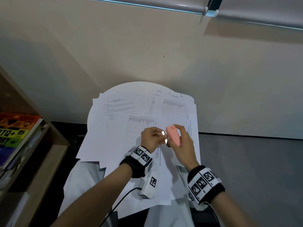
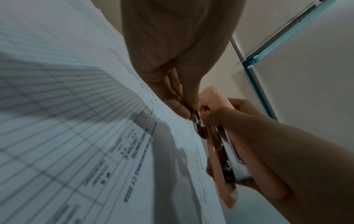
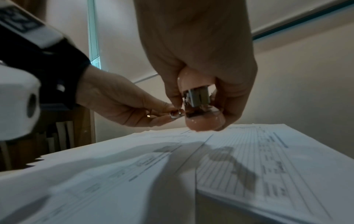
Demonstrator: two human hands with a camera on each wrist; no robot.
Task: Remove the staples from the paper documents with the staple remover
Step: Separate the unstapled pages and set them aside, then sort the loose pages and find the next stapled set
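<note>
Our right hand [image 1: 182,141] grips the pink staple remover [image 1: 173,134], fingers wrapped round its body and thumb on one side, holding it up off the papers with its metal end turned toward our left hand. In the right wrist view the remover's [image 3: 201,104] steel jaw faces down and left, just above the sheets. Our left hand [image 1: 151,138] meets it there: thumb and forefinger are pinched together right at the metal tip, and the fingertips [image 3: 168,111] close on something small and shiny at that tip. We cannot tell whether that bit is a loose staple or part of the tool. The left wrist view shows the same pinch from behind, with the left fingertips [image 2: 184,112] touching the remover's [image 2: 218,145] metal nose.

Beneath both hands lie the paper documents [image 1: 141,145], spread in overlapping sheets, the nearest ones printed with ruled tables, the ones farther from us carrying text. They cover most of a round white tabletop [image 1: 114,90], whose bare rim shows beyond the hands, near the beige wall [image 1: 147,46]. Out past our left hand stands a wooden shelf [image 1: 41,145] holding a rainbow-coloured book [image 1: 14,128].
</note>
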